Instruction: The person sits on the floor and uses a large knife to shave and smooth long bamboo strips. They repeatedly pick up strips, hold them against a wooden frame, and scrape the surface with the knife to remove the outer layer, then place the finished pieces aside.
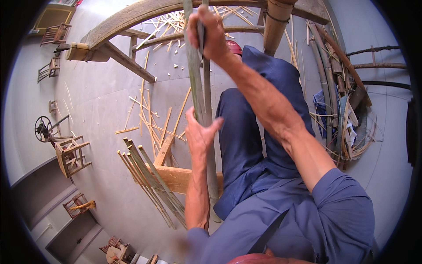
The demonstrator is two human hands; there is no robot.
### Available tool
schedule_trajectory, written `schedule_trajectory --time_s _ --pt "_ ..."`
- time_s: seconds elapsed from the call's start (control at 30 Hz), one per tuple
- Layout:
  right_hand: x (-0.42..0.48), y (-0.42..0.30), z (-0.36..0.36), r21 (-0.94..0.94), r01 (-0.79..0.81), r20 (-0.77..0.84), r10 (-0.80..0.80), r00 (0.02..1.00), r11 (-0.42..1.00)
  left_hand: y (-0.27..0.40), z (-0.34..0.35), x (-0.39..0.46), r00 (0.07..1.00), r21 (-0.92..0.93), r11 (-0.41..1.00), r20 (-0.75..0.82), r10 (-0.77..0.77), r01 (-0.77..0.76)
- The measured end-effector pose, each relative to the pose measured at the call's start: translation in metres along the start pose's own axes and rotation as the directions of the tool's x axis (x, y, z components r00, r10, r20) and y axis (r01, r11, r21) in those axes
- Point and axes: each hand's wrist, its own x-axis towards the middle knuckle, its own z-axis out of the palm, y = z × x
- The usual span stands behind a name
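A long bamboo pole (pixel 194 76) runs down the middle of the view and shows a lengthwise split between two pieces. My right hand (pixel 211 34), slightly blurred, grips a dark-bladed knife (pixel 200 38) against the bamboo near the top. Lower down, my left hand (pixel 199 133) is around the bamboo, its thumb spread to the right and part of its grip hidden. Past that hand the pole's lower part (pixel 211 165) continues beside my left thigh.
Overhead stands a wooden frame (pixel 132 16) with a bamboo crosspiece (pixel 277 26). A wooden bench (pixel 174 178) is beneath me, with several bamboo strips (pixel 148 175) leaning at its left. Cut strips (pixel 151 115) litter the floor. Poles and a basket (pixel 349 132) lie right; small chairs (pixel 71 153) stand left.
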Motion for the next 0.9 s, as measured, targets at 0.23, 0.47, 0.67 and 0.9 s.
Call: schedule_trajectory --time_s 0.23,0.47,0.67,0.9 --pt "0.067 -0.001 -0.017 -0.034 0.092 -0.033 -0.093 0.995 0.995 -0.059 0.028 -0.063 0.991 -0.041 0.991 -0.049 -0.126 0.124" --pt "0.030 0.004 -0.009 -0.469 0.545 0.092 -0.576 0.812 0.694 -0.060 0.028 -0.058 0.994 -0.058 0.992 0.000 -0.109 0.109" --pt "-0.122 -0.005 0.026 -0.009 -0.119 -0.025 0.119 0.993 0.993 -0.052 0.023 -0.059 0.993 -0.045 0.992 -0.012 -0.116 0.115" --pt "-0.071 0.010 0.017 -0.066 -0.044 -0.031 0.042 0.999 0.997 -0.041 0.012 -0.046 0.987 0.009 0.988 0.041 -0.154 0.153"
